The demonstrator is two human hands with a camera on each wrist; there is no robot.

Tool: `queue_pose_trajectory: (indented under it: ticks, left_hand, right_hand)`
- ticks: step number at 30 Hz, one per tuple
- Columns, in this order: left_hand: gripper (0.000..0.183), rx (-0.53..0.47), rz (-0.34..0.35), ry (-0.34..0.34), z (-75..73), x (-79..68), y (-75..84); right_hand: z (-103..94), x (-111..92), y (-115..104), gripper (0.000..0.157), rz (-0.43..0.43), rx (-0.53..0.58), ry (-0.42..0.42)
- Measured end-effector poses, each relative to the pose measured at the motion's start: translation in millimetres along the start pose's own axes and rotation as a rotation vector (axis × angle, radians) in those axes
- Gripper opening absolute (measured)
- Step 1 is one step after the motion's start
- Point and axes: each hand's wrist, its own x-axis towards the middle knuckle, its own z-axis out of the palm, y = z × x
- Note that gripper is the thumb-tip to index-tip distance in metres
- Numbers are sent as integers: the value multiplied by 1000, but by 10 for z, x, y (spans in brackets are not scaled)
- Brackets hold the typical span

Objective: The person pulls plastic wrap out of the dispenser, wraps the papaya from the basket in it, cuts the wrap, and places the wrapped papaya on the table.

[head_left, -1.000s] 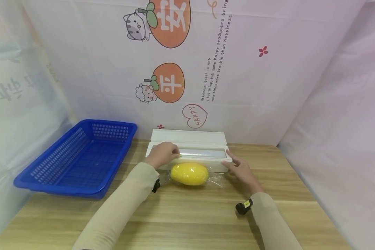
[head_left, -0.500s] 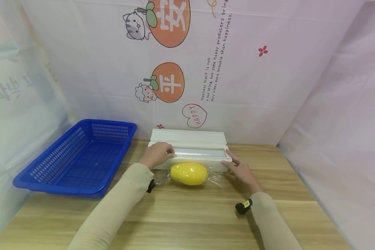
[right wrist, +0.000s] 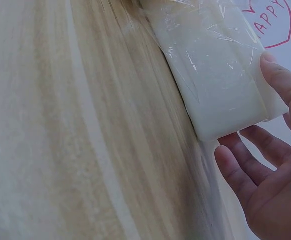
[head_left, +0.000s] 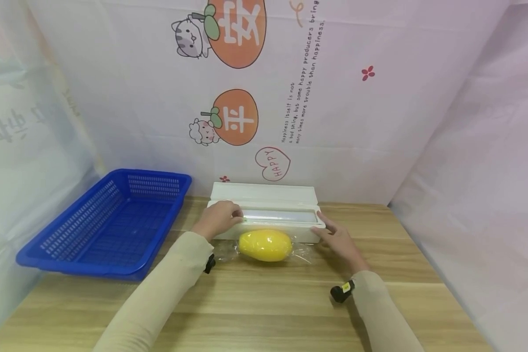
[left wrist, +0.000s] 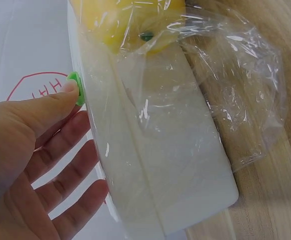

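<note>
A long white cling film dispenser (head_left: 270,232) stands at the back of the table with its lid (head_left: 264,193) raised and a roll of film inside. My left hand (head_left: 219,218) is at its left part, thumb and forefinger pinching a small green slide cutter (left wrist: 76,89) on the front edge. My right hand (head_left: 341,243) holds the dispenser's right end, thumb near the top edge and fingers around the end. In front lies a yellow, mango-shaped fruit (head_left: 265,245), loosely wrapped in clear film (left wrist: 245,85) that spreads out to both sides and over the dispenser's front.
A blue plastic basket (head_left: 156,234) stands on the left of the wooden table (head_left: 264,303). Printed white cloth (head_left: 343,137) hangs close behind the dispenser, with white sheeting on both sides.
My left hand has slid left along the dispenser's front edge with the slide cutter, mostly in the first half second. My right hand keeps its hold at the right end.
</note>
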Motion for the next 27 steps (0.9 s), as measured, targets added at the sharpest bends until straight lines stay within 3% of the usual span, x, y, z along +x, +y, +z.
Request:
queue_pose_trajectory:
  ticks: [11,22,27]
  left_hand:
    - [16,53,-70,20,45,-17,-27]
    - [17,21,-64,20,77,3,-89]
    - [16,15,-27,32,105,24,-143]
  right_hand:
    - [10,-13,-2,74,5,-10,-5]
    - [2,-32,-26,73,7,-10,-9]
    - [9,-26,-22,72,-1,-13,-2]
